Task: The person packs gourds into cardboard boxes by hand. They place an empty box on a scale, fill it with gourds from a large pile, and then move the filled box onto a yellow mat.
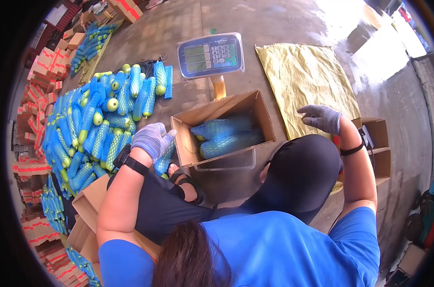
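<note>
My left hand (pixel 152 140), in a grey glove, is beside the left wall of an open cardboard box (pixel 188 139). Its thumb stands apart from the fingers, and a net-wrapped vegetable (pixel 164 158) lies just below it. Inside the box are blue-netted green vegetables (pixel 226 136). Over the edge of a yellow woven sheet (pixel 305 76), my gloved right hand (pixel 322 118) is held with fingers spread and nothing in them. To the left spreads a large pile of long green vegetables in blue nets (pixel 90 124).
A scale display (pixel 211 56) stands behind the box on a post. Open cartons are at the right (pixel 377 143) and lower left (pixel 90 201). Many red-taped cartons (pixel 49 67) line the far left. My legs and sandalled foot are near the box.
</note>
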A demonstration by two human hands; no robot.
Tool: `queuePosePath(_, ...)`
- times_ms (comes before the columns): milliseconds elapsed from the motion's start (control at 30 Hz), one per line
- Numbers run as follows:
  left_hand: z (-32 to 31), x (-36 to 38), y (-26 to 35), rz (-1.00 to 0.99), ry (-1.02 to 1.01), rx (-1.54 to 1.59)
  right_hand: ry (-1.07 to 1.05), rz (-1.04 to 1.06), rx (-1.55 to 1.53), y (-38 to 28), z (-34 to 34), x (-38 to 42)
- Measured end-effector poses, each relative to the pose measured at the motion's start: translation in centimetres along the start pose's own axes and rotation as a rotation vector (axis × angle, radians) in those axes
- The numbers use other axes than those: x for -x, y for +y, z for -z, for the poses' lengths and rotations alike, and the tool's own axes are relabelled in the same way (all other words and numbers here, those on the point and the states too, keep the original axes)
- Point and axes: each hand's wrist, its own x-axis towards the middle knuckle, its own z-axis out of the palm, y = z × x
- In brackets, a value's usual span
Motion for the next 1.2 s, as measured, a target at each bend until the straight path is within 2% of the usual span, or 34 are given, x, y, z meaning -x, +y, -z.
queuePosePath(167,-1.2,-0.2,-1.0,0.024,-0.104,0.032,-0.018,0.021,0.126,-2.8,0.4,-0.9)
queuePosePath(233,-0.8,-0.4,-0.8,0.021,-0.243,-0.019,-0.03,0.031,0.142,-3.7,0.4,-1.7)
queuePosePath(300,-1.2,-0.9,-1.2,0.029,-0.282,-0.032,-0.007,0.027,0.177,-5.1,0.4,-2.3)
queuePosePath(367,-2.5,-1.6,-2.0,-0.091,-0.308,-0.057,0.047,-0.026,0.304,-7.3,0.7,-3.0)
queuePosePath(467,-3.5,-1.7,-1.1,-0.065,-0.402,-0.089,0.053,-0.03,0.447,-7.0,0.6,-6.0)
queuePosePath(500,-4.5,-2.1,-1.0,-0.053,-0.435,-0.11,-0.024,-0.14,0.458,-8.6,0.6,-6.7)
queuePosePath(533,-6.0,-2.7,-1.7,-0.234,-0.474,-0.18,-0.119,-0.243,0.424,-9.6,0.1,-7.6)
queuePosePath(567,-7.4,-2.9,-2.2,-0.249,-0.474,-0.183,-0.208,-0.348,0.379,-10.4,-0.6,-8.3)
queuePosePath(633,-9.6,-3.2,-2.4,-0.463,-0.389,-0.359,-0.449,-0.403,0.297,-10.3,-2.5,-9.9)
queuePosePath(667,-10.1,-3.5,-2.3,-0.425,-0.36,-0.364,-0.471,-0.342,0.393,-10.6,-3.8,-10.4)
queuePosePath(700,-8.8,-2.8,-1.2,-0.227,-0.317,-0.135,-0.486,-0.293,0.485,-10.7,-5.3,-10.6)
queuePosePath(733,-10.6,-4.0,-2.8,-0.341,-0.288,-0.21,-0.418,-0.172,0.674,-10.6,-6.2,-10.7)
queuePosePath(767,-10.4,-4.3,-2.9,-0.361,-0.265,-0.172,-0.372,-0.197,0.772,-12.2,-6.0,-9.9)
queuePosePath(800,-10.2,-4.7,-3.2,-0.485,-0.253,-0.322,-0.384,-0.195,0.719,-10.3,-6.0,-11.6)
queuePosePath(833,-10.3,-5.2,-3.9,-0.55,-0.21,-0.328,-0.38,-0.232,0.759,-11.0,-5.2,-10.6)
queuePosePath(867,-9.8,-5.2,-4.0,-0.593,-0.172,-0.313,-0.446,-0.082,1.005,-9.7,-5.0,-11.3)
queuePosePath(900,-9.5,-5.0,-3.7,-0.557,-0.147,-0.171,-0.515,0.078,1.26,-8.0,-4.4,-11.9)
queuePosePath(933,-8.8,-4.9,-3.0,-0.628,-0.103,-0.171,-0.391,0.035,1.222,-6.7,-3.2,-11.6)
queuePosePath(967,-7.4,-4.5,-1.5,-0.595,-0.116,0.086,-0.275,0.0,1.186,-6.0,-2.0,-10.3)
queuePosePath(1000,-7.2,-5.7,-0.7,-0.699,-0.074,-0.01,-0.068,-0.011,0.952,-4.7,-0.4,-8.6)
queuePosePath(1033,-6.4,-6.5,0.8,-0.794,-0.034,-0.104,-0.057,-0.025,0.947,-3.9,1.5,-7.1)
queuePosePath(1067,-5.8,-7.7,2.5,-0.968,0.121,-0.122,0.03,-0.107,0.895,-3.1,3.3,-5.9)
queuePosePath(1100,-5.2,-8.8,5.1,-0.977,0.118,-0.129,0.115,-0.187,0.842,-2.3,5.2,-4.7)
queuePosePath(1167,-3.9,-11.2,10.9,-0.729,-0.107,0.3,0.241,-0.319,0.649,-0.1,9.7,-2.3)
queuePosePath(1200,-2.8,-12.2,14.9,-0.898,0.033,0.095,0.298,-0.357,0.637,2.4,11.8,-2.2)
